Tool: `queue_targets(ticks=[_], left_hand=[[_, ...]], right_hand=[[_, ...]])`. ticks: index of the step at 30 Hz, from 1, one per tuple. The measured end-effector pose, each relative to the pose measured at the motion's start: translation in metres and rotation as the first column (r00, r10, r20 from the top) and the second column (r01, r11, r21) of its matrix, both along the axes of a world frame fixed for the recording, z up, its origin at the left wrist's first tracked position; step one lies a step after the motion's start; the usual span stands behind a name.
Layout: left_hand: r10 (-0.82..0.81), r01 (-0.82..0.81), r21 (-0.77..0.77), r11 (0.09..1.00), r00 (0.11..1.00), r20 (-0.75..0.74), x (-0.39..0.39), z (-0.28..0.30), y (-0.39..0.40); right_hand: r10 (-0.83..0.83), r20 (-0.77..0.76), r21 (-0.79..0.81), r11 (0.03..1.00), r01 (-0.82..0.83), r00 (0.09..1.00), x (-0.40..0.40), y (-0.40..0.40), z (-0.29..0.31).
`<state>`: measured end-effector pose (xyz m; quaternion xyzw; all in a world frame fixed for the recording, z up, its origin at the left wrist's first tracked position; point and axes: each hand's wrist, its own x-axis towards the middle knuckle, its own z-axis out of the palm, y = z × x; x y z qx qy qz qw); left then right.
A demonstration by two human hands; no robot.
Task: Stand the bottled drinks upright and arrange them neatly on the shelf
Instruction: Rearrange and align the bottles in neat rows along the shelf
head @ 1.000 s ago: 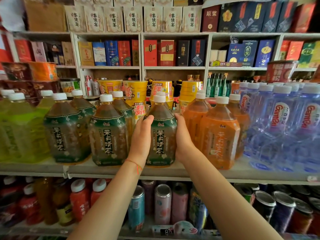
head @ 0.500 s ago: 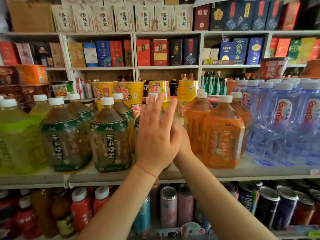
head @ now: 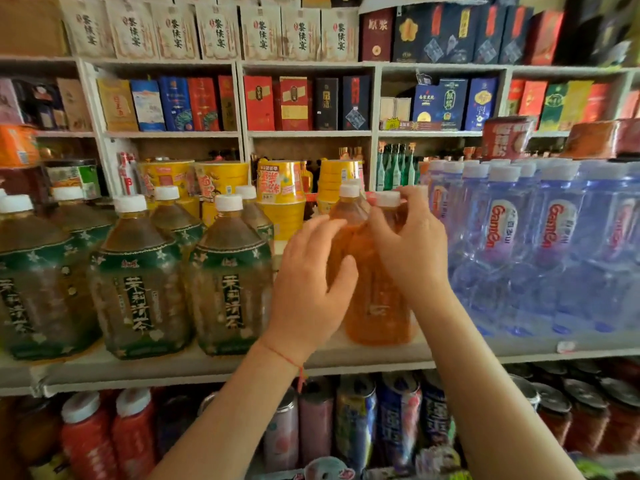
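Two orange tea bottles stand upright on the white shelf (head: 381, 355), one in front (head: 377, 306) and one behind it (head: 348, 209). My right hand (head: 412, 247) grips the shoulder and neck of the front orange bottle just under its white cap. My left hand (head: 311, 285) lies against that bottle's left side with fingers spread and relaxed. Left of my hands, several green-labelled tea bottles (head: 232, 282) stand upright in rows. Right of the orange bottles stand several clear blue water bottles (head: 498, 244).
Yellow instant-noodle cups (head: 280, 188) sit behind the bottles. Boxed goods fill the upper shelves (head: 294, 102). Cans (head: 398, 424) and red bottles (head: 90, 441) fill the lower shelf. A narrow gap separates the green bottles from the orange ones.
Both hands left the green-labelled bottle, which now stands in line with the other green ones, and moved right onto the front orange bottle. The camera view shifted right and closer.
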<state>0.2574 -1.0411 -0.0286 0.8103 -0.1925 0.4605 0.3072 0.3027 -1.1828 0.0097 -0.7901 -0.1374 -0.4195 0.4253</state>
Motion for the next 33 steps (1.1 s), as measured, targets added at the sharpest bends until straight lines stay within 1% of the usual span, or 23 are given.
queue_targets(ticks=[1, 3, 6, 9, 12, 14, 16, 19, 21, 22, 24, 25, 26, 27, 29, 30, 31, 32, 33], left_hand=[[-0.048, 0.045, -0.077, 0.996, 0.998, -0.043, 0.002, 0.001, -0.009], [-0.074, 0.055, -0.205, 0.977, 0.993, -0.086, 0.006, 0.001, -0.026], [-0.070, 0.038, -0.259, 0.965, 0.990, -0.119, 0.010, -0.006, -0.045], [-0.038, -0.004, -0.264, 0.965, 0.987, -0.154, 0.010, -0.014, -0.056], [0.083, -0.103, -0.217, 0.971, 0.992, -0.096, 0.006, -0.013, -0.054], [0.146, -0.153, -0.182, 0.971, 0.988, -0.050, 0.002, -0.009, -0.049], [0.200, -0.205, -0.184, 0.961, 0.979, -0.044, -0.001, -0.004, -0.044], [0.319, -0.320, -0.175, 0.931, 0.947, -0.031, -0.005, 0.008, -0.035], [0.378, -0.373, -0.135, 0.918, 0.926, 0.012, -0.007, 0.018, -0.029], [0.391, -0.387, -0.104, 0.916, 0.920, 0.018, -0.007, 0.024, -0.026], [0.393, -0.393, -0.007, 0.920, 0.920, 0.005, -0.005, 0.030, -0.018], [0.400, -0.399, 0.051, 0.915, 0.917, -0.003, -0.003, 0.031, -0.014], [0.410, -0.407, 0.095, 0.908, 0.912, -0.009, 0.000, 0.030, -0.013], [0.417, -0.413, 0.120, 0.903, 0.909, -0.004, 0.002, 0.029, -0.010], [0.416, -0.414, 0.129, 0.901, 0.909, 0.017, 0.006, 0.028, -0.007], [0.413, -0.413, 0.129, 0.901, 0.910, 0.028, 0.007, 0.028, -0.006], [0.416, -0.417, 0.131, 0.899, 0.909, 0.041, 0.008, 0.028, -0.005], [0.418, -0.421, 0.132, 0.897, 0.907, 0.050, 0.009, 0.028, -0.004], [0.418, -0.422, 0.132, 0.897, 0.907, 0.059, 0.009, 0.027, -0.002]], right_hand=[[0.061, -0.016, 0.019, 0.998, -0.061, 0.998, 0.002, -0.005, 0.001], [0.180, -0.072, 0.025, 0.984, -0.178, 0.981, 0.006, -0.017, 0.005], [0.301, -0.146, 0.007, 0.953, -0.303, 0.943, 0.011, -0.023, 0.006], [0.413, -0.123, 0.085, 0.910, -0.405, 0.903, 0.013, -0.023, 0.004], [0.498, -0.109, 0.126, 0.866, -0.485, 0.861, 0.013, -0.017, 0.000], [0.537, -0.083, 0.123, 0.842, -0.526, 0.840, 0.010, -0.008, -0.002], [0.565, -0.062, 0.145, 0.821, -0.552, 0.823, 0.006, 0.005, -0.007], [0.651, -0.083, 0.226, 0.749, -0.622, 0.754, 0.001, 0.027, -0.017], [0.691, -0.122, 0.218, 0.719, -0.660, 0.713, -0.003, 0.033, -0.019], [0.669, -0.125, 0.176, 0.741, -0.648, 0.732, -0.003, 0.031, -0.016], [0.573, -0.069, 0.085, 0.819, -0.568, 0.816, 0.002, 0.023, -0.003], [0.519, -0.036, 0.074, 0.853, -0.516, 0.854, 0.009, 0.017, 0.004], [0.475, -0.034, 0.082, 0.878, -0.471, 0.879, 0.018, 0.012, 0.010], [0.451, -0.075, 0.101, 0.891, -0.444, 0.889, 0.027, 0.008, 0.017], [0.463, -0.249, 0.132, 0.887, -0.443, 0.851, 0.046, 0.007, 0.026], [0.439, -0.332, 0.088, 0.896, -0.435, 0.835, 0.056, 0.010, 0.028], [0.396, -0.376, 0.023, 0.908, -0.418, 0.838, 0.064, 0.015, 0.027], [0.353, -0.384, -0.024, 0.920, -0.392, 0.853, 0.069, 0.020, 0.026], [0.332, -0.377, -0.031, 0.929, -0.370, 0.865, 0.075, 0.024, 0.024]])
